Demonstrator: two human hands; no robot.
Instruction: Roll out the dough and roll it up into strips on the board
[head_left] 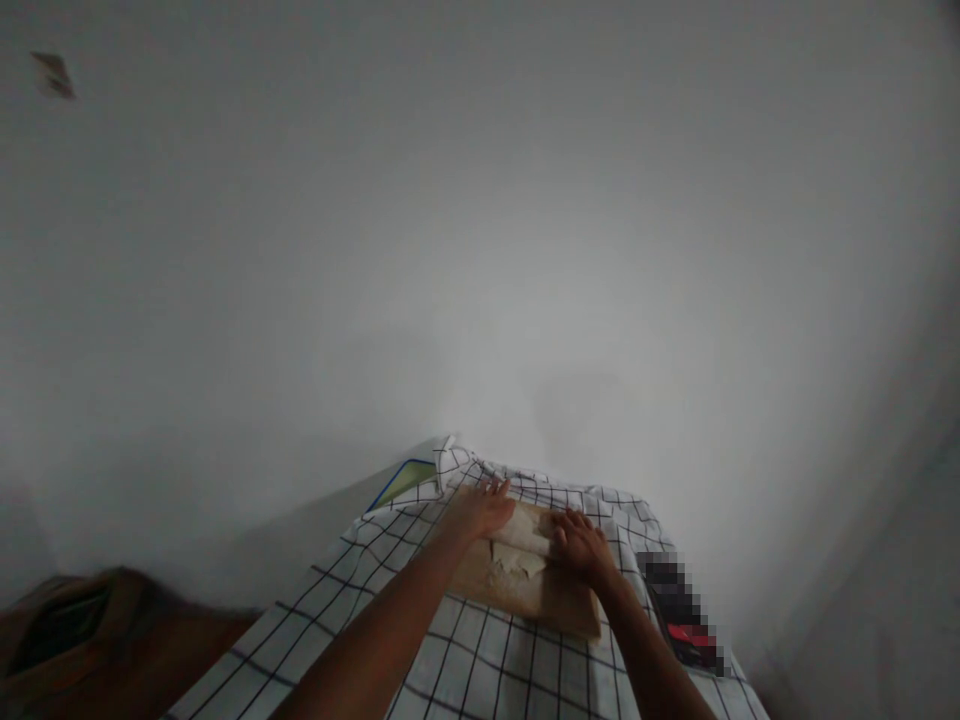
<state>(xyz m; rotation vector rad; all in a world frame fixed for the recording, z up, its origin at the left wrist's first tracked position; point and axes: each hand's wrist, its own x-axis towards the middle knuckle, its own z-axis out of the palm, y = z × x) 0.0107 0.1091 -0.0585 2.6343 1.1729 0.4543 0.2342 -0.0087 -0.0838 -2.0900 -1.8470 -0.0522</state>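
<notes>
1. Both hands press flat on a rolling pin (523,541), the left hand (484,510) on one end, the right hand (583,548) on the other, fingers spread, not clasped round it
2. The pin's long axis runs hand to hand across the wooden board (547,600)
3. Pale dough (516,563) lies just on the person's side of the pin (thin, ragged)
4. The board sits on a checked cloth (480,660) near the counter's far edge

No lettering, label, brand or number can be read anywhere: the white cloth with a black grid (480,650) carries lines only, and the dark object beside it (682,610) is pixelated.
</notes>
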